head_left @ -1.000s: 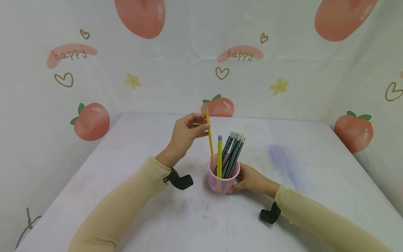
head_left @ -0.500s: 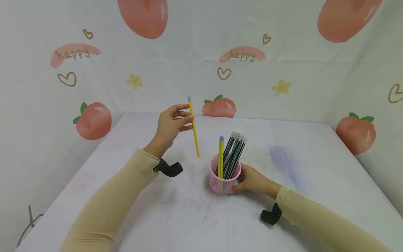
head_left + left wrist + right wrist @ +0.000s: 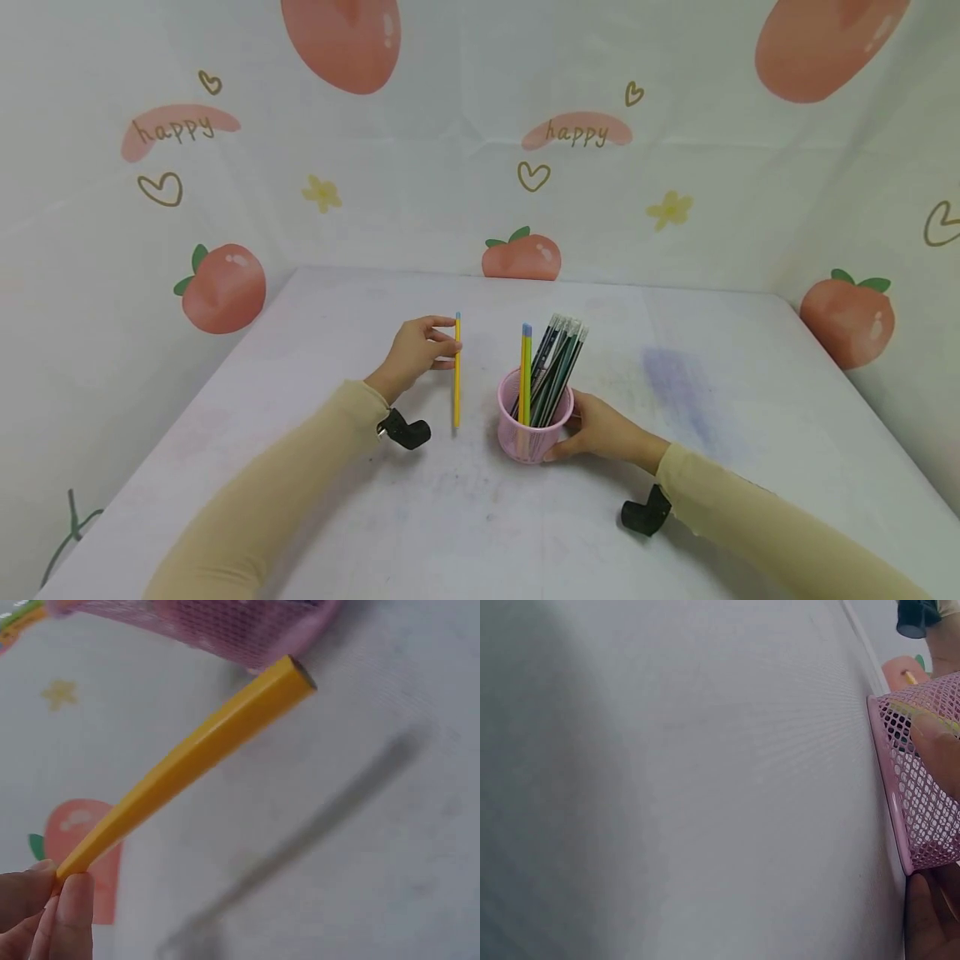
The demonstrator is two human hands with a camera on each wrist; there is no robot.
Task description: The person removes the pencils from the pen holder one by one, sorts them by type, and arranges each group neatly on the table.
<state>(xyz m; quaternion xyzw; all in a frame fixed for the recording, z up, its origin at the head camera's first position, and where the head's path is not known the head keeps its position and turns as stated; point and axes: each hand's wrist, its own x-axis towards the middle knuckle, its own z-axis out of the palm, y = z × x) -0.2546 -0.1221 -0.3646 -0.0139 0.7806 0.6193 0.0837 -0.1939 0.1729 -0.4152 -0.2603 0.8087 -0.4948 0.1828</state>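
Observation:
Between thumb and fingers, my left hand (image 3: 415, 353) pinches a yellow pencil (image 3: 457, 375) near its blue-tipped upper end. The pencil stands almost upright, left of a pink mesh pencil cup (image 3: 535, 442). In the left wrist view its unsharpened lower end hangs above the surface, with a shadow beside it. My right hand (image 3: 603, 429) grips the cup low on its right side; the right wrist view shows the thumb against the mesh (image 3: 926, 802). Inside the cup lean several dark green pencils (image 3: 558, 367), plus a yellow pencil (image 3: 522, 367) and a lime-yellow one (image 3: 528, 375) with blue tips.
The white tabletop (image 3: 450, 533) carries a faint purple stain (image 3: 678, 396) to the right of the cup. Behind it hangs a white backdrop (image 3: 450, 167) printed with peaches. A green cord (image 3: 71, 533) shows at the lower left.
The left hand has lifted the yellow pencil out of the cup, carried it left, then lowered it toward the table and turned it more upright. The right hand stays on the cup.

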